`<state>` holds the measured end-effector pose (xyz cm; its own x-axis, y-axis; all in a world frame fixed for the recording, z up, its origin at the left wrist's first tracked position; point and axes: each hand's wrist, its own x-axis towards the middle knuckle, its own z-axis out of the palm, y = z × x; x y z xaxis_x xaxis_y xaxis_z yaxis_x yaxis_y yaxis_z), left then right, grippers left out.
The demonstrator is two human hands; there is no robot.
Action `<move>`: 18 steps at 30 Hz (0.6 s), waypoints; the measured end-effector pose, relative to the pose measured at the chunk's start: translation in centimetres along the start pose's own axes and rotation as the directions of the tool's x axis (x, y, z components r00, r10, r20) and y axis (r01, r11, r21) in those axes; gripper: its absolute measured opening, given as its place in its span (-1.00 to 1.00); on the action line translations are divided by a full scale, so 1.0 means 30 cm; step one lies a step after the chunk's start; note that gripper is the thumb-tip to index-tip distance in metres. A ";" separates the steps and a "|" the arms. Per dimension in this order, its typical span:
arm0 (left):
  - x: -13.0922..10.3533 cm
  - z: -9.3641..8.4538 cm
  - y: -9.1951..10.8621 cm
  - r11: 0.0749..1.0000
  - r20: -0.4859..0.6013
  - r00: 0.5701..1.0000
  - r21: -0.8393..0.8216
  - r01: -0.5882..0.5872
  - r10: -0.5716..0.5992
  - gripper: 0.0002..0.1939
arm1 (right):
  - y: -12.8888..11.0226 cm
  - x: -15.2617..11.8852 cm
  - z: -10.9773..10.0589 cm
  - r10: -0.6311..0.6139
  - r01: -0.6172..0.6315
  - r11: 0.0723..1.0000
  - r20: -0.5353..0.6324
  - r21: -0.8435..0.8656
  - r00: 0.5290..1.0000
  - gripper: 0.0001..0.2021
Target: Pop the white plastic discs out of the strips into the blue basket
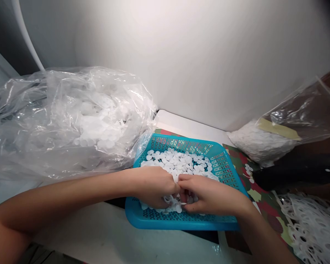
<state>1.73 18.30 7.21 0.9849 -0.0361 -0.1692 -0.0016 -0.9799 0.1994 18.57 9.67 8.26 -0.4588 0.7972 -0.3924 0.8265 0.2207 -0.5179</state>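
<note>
A blue perforated plastic basket (143, 222) holds many small round white discs (187, 161). Over its near half, my left hand (157, 186) is closed, with curled fingers around a white plastic piece with ring shapes (169, 200). My right hand (209, 194) meets it from the right, thumb and forefinger pinched on a small white disc (183, 204) seen edge-on. The fingertips of both hands are close together just above the discs, and the left fingers are partly hidden.
On the left, a large clear plastic bag (57, 121) of white pieces leans against the basket. Another clear bag (261, 143) of white pieces stands at the back right. White ring-shaped scraps (316, 227) and a black object (297, 172) lie on the right, over a patterned cloth (260, 192).
</note>
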 end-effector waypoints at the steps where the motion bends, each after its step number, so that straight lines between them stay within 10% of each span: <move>1: 0.000 -0.002 0.001 1.000 0.011 1.000 -0.002 0.005 -0.005 -0.83 | 0.001 0.002 0.001 -0.005 0.005 1.000 -0.007 0.000 1.000 -0.95; 18: -0.001 -0.014 -0.007 0.998 0.070 0.997 -0.068 0.016 -0.011 -0.81 | -0.003 0.008 -0.005 -0.022 0.021 0.999 -0.023 -0.026 0.999 -0.95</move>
<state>1.78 18.59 7.59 0.9704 -0.0389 -0.2384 0.0255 -0.9649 0.2614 18.41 9.93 8.31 -0.4691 0.8049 -0.3633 0.8246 0.2519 -0.5066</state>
